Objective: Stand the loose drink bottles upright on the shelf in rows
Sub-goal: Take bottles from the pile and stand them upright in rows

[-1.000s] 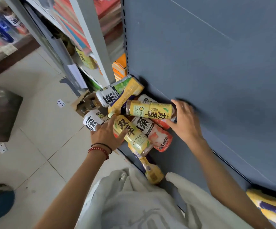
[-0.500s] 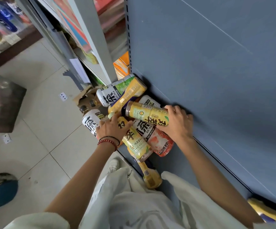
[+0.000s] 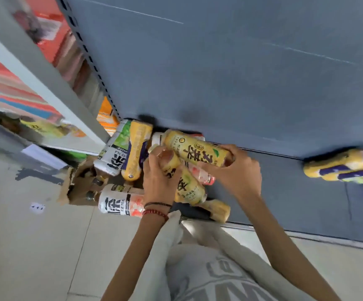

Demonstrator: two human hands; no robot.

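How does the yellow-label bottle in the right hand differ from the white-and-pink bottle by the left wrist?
Label: the yellow-label bottle is yellow; the white-and-pink bottle is white turning pink.
Hold: the right hand grips the yellow-label bottle atop the pile; the white-and-pink bottle lies ungripped at the pile's edge, since the left hand grips a second yellow bottle.
Shared: both lie sideways, with big dark characters.

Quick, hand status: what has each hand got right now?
Left hand: closed, fingers curled round the lower yellow bottle in the pile.
Right hand: closed, gripping one end of the upper yellow bottle.
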